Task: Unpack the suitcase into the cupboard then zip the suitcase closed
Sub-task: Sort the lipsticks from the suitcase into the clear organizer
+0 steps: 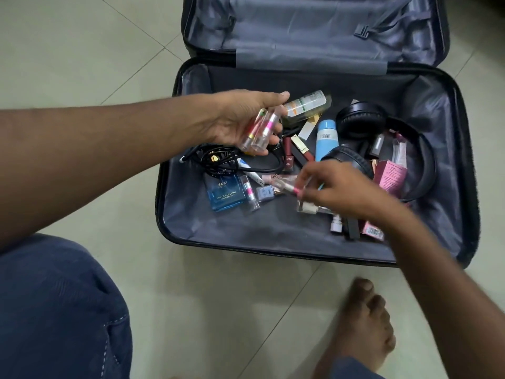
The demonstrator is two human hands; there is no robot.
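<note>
1. Nearest the person, on the tiled floor, lies the open suitcase, its lid flat beyond the filled half; everything below is placed against the headphones at its right side.
2. Just near-left of the headphones, the right hand pinches a small clear tube with a pink band; the picture is blurred here, so how many fingers are on it is unclear.
3. Left of that, well clear of the headphones, lie a blue cologne bottle and another small clear tube. The bottle looks like glass: heavy for its size, slick and breakable, best taken across its flat faces.
4. Farther left, beyond a black cable, the left hand hovers palm up, fingers curled round two clear tubes. These look light, stiff and smooth, likely to roll or slip from a loose palm, so gathering more calls for a closed grip.
5. Just left of the headphones, a light blue bottle lies flat, easy to wrap round its middle.
6. Beyond it lies a clear bottle.
</note>
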